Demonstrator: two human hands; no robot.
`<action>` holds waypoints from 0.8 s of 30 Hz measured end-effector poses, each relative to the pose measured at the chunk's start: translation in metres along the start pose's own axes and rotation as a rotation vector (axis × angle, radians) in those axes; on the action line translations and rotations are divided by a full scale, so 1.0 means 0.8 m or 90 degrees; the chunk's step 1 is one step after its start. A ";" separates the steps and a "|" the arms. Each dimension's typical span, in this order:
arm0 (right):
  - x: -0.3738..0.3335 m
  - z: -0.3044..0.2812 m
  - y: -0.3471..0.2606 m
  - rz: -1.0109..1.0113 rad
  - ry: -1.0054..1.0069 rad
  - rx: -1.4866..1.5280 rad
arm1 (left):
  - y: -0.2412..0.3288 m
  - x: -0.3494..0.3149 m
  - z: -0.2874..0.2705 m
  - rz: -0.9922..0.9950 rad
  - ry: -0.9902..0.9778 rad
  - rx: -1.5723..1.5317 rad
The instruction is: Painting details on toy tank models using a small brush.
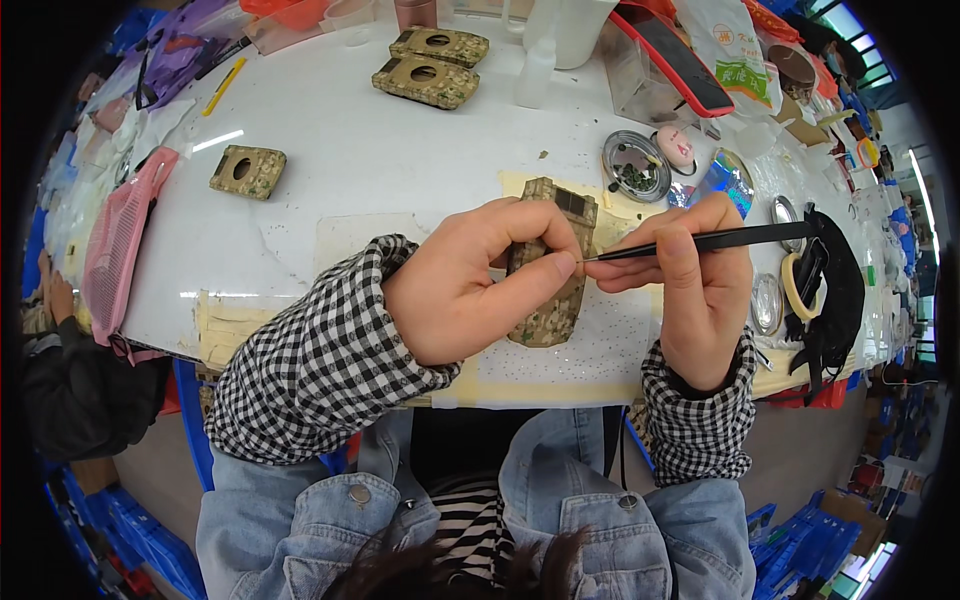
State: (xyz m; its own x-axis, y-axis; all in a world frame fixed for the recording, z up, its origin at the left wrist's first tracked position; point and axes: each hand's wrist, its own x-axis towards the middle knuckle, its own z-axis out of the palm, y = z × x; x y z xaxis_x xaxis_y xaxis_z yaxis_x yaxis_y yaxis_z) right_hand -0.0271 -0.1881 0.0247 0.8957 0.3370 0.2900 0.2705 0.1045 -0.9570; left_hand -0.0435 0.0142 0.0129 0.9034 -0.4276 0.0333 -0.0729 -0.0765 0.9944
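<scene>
A camouflage-painted model tank hull [550, 318] lies lengthwise on the table in front of me, partly covered by my left hand [460, 285]. The thumb and index finger of that hand are pinched together above the hull's right side. Whatever small thing sits between them is too small to make out. My right hand [705, 285] grips a pair of black tweezers [745, 237], whose tip points left and meets the pinched left fingertips. Right of the hull, a round clear dish [611, 165] contains dark green bits [636, 179].
Two camouflage hull parts with round holes [425, 82] lie at the back, and a smaller one [247, 172] at left. A white bottle [537, 72], red-cased phone [690, 70], pink mesh pouch [125, 245], yellow knife [224, 87] and black pouch [838, 290] surround the work area.
</scene>
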 end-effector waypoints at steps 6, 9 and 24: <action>0.001 0.002 -0.001 -0.009 0.002 -0.049 | -0.001 0.000 -0.001 -0.001 -0.026 -0.019; 0.000 0.003 -0.001 -0.001 -0.006 -0.043 | 0.001 -0.001 -0.002 0.000 -0.023 0.025; 0.000 0.000 0.002 0.016 -0.012 0.021 | 0.001 -0.001 0.002 0.002 0.024 0.025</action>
State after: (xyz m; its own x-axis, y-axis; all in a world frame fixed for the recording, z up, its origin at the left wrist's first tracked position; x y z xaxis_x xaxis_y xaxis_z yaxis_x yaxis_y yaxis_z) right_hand -0.0267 -0.1879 0.0232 0.8954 0.3570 0.2662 0.2357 0.1272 -0.9635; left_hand -0.0447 0.0133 0.0133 0.9182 -0.3941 0.0411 -0.0919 -0.1109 0.9896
